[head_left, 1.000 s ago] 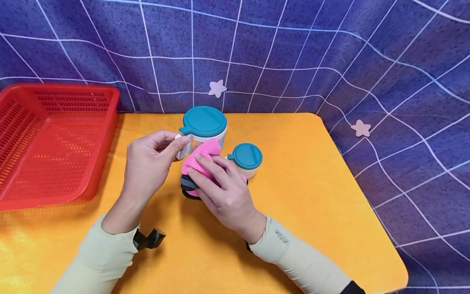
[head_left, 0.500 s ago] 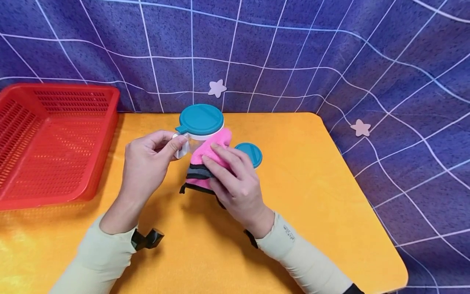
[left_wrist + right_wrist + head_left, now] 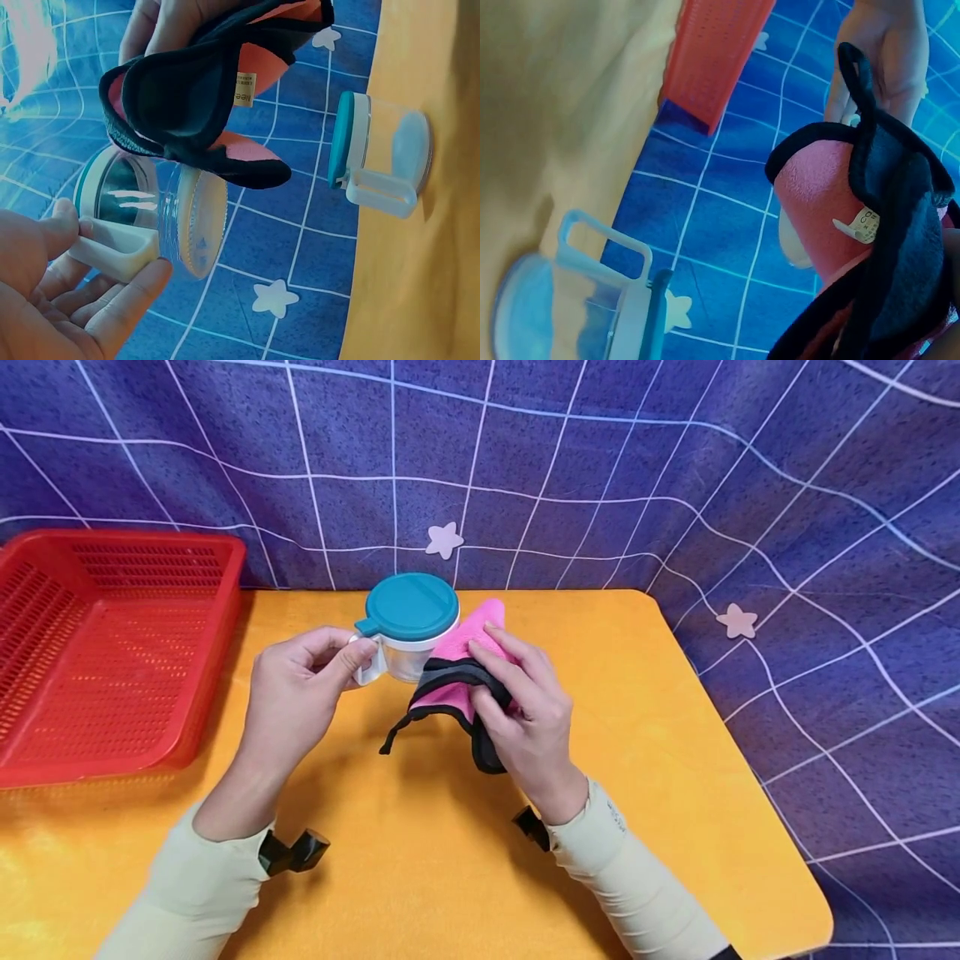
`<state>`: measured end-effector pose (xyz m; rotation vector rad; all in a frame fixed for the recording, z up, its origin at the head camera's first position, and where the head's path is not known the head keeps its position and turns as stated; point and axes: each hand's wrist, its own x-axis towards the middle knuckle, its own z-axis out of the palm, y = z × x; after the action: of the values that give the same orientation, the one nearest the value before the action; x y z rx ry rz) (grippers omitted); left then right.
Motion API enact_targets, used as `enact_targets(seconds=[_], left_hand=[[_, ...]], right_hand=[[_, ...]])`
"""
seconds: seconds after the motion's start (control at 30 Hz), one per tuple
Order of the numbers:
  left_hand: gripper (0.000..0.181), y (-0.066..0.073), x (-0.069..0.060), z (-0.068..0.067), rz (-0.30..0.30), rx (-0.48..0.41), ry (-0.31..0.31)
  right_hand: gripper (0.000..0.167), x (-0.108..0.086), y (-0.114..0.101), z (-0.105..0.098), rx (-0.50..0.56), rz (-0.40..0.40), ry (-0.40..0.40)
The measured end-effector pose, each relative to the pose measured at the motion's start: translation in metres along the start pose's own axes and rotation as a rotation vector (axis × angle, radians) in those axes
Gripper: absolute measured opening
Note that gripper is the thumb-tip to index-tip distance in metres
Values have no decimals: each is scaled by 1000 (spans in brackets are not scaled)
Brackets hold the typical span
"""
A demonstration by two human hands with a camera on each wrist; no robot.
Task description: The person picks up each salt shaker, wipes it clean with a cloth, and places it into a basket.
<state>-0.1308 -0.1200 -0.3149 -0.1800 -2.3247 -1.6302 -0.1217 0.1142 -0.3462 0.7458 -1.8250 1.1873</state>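
Observation:
My left hand point(image 3: 294, 693) pinches the white handle point(image 3: 120, 246) of a clear jar point(image 3: 408, 658) with a teal lid point(image 3: 412, 606), held up off the table. My right hand point(image 3: 528, 718) grips a pink cloth with black trim point(image 3: 468, 647), whose edge lies against the jar's right side in the head view. A small loop hangs from the cloth. In the left wrist view a second, teal-lidded jar point(image 3: 390, 150) stands on the table; the head view hides it behind the cloth and right hand. That jar's handle point(image 3: 604, 244) shows in the right wrist view.
A red perforated basket point(image 3: 120, 668) stands at the left of the yellow table point(image 3: 637, 760). Behind and to the right hangs a blue curtain point(image 3: 570, 460) with white lines and star shapes.
My right hand and the cloth have moved right and slightly up along the held jar, and now cover the smaller jar. The held jar has shifted slightly left.

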Motion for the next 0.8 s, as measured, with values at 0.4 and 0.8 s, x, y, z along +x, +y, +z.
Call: enact_targets(seconds=[0.4, 0.8], left_hand=[[28, 3, 0, 5, 5, 7, 38], [25, 0, 0, 7, 35, -53, 31]], right_hand=[[23, 3, -12, 9, -64, -177, -21], [31, -14, -23, 30, -181, -333, -169]])
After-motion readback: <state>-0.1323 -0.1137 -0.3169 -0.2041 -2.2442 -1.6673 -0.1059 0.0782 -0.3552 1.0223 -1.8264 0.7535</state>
